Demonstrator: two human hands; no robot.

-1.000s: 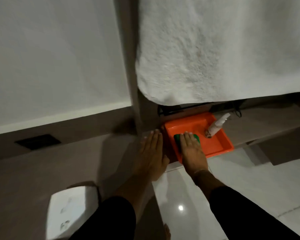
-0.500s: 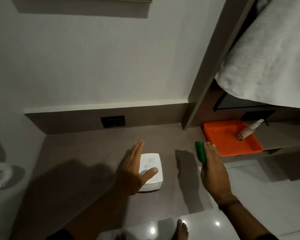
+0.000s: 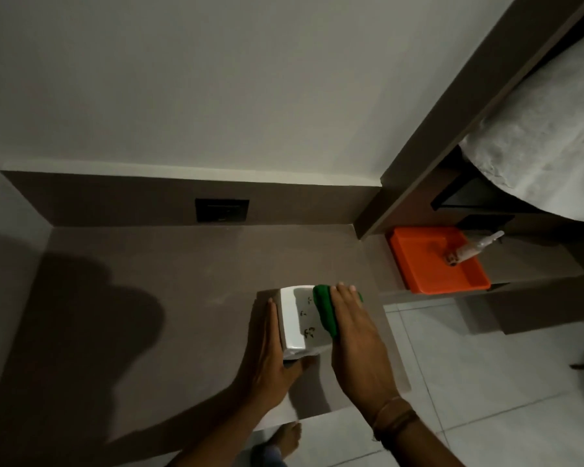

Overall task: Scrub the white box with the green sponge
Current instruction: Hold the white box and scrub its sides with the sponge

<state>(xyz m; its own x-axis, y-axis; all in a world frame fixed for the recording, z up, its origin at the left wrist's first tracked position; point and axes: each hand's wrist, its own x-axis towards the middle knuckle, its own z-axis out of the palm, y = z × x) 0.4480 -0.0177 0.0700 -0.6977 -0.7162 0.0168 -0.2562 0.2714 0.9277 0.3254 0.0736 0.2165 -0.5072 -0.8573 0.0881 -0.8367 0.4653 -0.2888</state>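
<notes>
Green sponge (image 3: pixel 324 310), soft, sits under the flat right hand (image 3: pixel 354 335) atop the white box (image 3: pixel 295 318); the flat left hand (image 3: pixel 267 358) braces its nine-o'clock side, as it seems light and slide-prone.

The green sponge (image 3: pixel 324 308) is now pressed under the right hand's (image 3: pixel 358 345) fingers onto the white box (image 3: pixel 295 318); the left hand's (image 3: pixel 267 362) fingers now lie against the box's side.

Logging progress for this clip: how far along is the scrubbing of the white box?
Done: the green sponge is on the white rectangular box, away from the orange plastic tray. In hand: the right hand presses the sponge flat onto the box's top while the left hand braces its side. Left: dark marks show on the top, so scrubbing looks barely begun.
</notes>
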